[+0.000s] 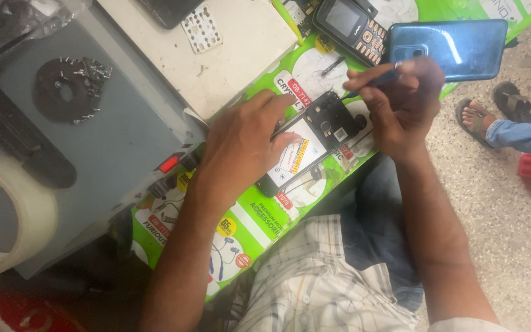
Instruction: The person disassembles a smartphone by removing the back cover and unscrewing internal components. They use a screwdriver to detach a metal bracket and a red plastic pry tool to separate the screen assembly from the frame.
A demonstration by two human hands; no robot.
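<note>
- An opened phone (310,145), its back cover off so the white battery and dark inner frame show, lies slantwise on a green printed mat (259,215), directly under the fingers of both hands.
- The left hand (241,144) lies flat over the phone's lower half, fingers close together and pressed down on it, fingertips reaching the battery area.
- The right hand (401,104) is pinched narrow around a thin dark tool (373,83), whose tip points down toward the phone's upper corner, just beyond the left fingertips.
- Just beyond the right knuckles lies a blue phone back cover (456,46); beside it, a small keypad phone (351,27).
- Beyond the left fingers sits a white board (216,55) carrying a small perforated plate (201,28).
- Past the left wrist, a grey box (118,147) holds a black disc with screws (66,89); a roll of clear tape (7,215) sits at its near edge.
- Out past the right forearm, another person's sandalled foot (477,120) rests on the speckled floor (511,209).
</note>
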